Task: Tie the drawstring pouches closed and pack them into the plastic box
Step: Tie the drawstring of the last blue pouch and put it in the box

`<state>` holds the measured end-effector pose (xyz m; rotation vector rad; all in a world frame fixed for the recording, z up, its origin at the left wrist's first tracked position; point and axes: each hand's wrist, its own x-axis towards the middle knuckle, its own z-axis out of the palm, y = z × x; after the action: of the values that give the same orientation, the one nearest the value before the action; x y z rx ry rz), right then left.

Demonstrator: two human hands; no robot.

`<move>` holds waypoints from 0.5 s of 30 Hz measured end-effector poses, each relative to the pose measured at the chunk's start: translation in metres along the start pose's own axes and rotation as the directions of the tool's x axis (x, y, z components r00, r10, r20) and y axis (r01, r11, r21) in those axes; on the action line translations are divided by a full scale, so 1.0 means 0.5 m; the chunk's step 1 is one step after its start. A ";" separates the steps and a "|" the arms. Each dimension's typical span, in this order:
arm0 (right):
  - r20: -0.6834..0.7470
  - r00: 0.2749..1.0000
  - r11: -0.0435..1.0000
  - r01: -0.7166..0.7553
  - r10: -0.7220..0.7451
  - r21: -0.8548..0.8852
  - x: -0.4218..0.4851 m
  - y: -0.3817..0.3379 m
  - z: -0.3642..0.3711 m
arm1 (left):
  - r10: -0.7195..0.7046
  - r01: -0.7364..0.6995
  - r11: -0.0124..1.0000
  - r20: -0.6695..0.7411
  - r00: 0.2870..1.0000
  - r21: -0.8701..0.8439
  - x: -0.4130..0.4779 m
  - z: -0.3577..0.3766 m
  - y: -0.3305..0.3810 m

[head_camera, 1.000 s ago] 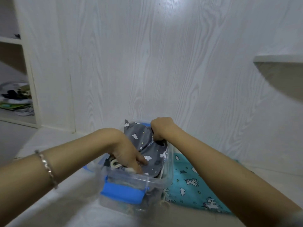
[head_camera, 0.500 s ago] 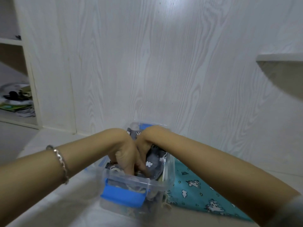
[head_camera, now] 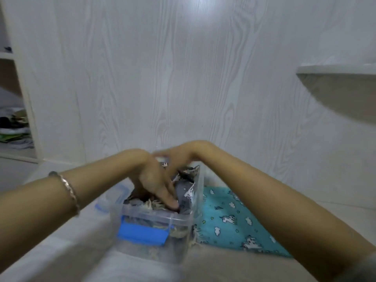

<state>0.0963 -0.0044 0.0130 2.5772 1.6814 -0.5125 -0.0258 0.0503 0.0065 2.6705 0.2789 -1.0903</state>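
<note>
Rear of scene: white wood-grain wall (head_camera: 183, 78), full width. Below it a pale surface (head_camera: 61, 251); floor or table cannot be determined. Right: a white shelf (head_camera: 335, 70) projecting from the wall. Left: an open recess (head_camera: 12, 129) holding blurred clutter. A teal cloth (head_camera: 234, 220) printed with unicorns and clouds lies flat on the surface, touching the right side of the box (head_camera: 183, 220). Box is clear plastic, lid off, blue latch (head_camera: 142, 234) on the near wall. Grey pouch (head_camera: 186, 192) is inside the box, toward its right side, beige cords (head_camera: 154, 205) beside it. Left hand (head_camera: 154, 184): fingers straight, pressing down on the contents, grip holding nothing. Right hand (head_camera: 177, 157): above the pouch at the far rim, blurred; grip cannot be told. Bracelet (head_camera: 69, 190) on the left wrist.
</note>
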 end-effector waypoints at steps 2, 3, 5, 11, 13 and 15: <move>-0.217 0.974 0.989 0.089 -0.063 0.114 -0.060 0.017 -0.025 | 0.074 -0.090 0.995 -0.280 0.957 -0.046 -0.015 -0.026 0.023; -0.329 0.943 0.979 0.103 -0.040 0.175 -0.091 0.032 -0.036 | 0.092 -0.117 0.993 -0.445 0.891 -0.029 -0.025 -0.037 0.048; -0.486 0.874 0.959 0.135 0.003 0.249 -0.158 0.064 -0.034 | 0.138 -0.164 0.986 -0.668 0.731 0.023 -0.034 -0.044 0.114; -0.553 0.817 0.921 0.076 0.161 0.381 -0.287 0.175 0.054 | 0.227 -0.209 0.970 -0.752 0.619 0.121 0.033 0.017 0.265; -0.482 0.855 0.929 0.002 0.191 0.371 -0.316 0.210 0.117 | 0.191 -0.103 0.981 -0.714 0.674 0.165 0.084 0.068 0.291; -0.393 0.893 0.926 -0.065 0.220 0.371 -0.336 0.232 0.185 | 0.129 -0.004 0.983 -0.671 0.730 0.185 0.131 0.127 0.305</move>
<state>0.1146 -0.2202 -0.0453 3.2483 1.5986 -0.2637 0.0186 -0.1081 -0.0607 3.1087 0.2125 -0.0473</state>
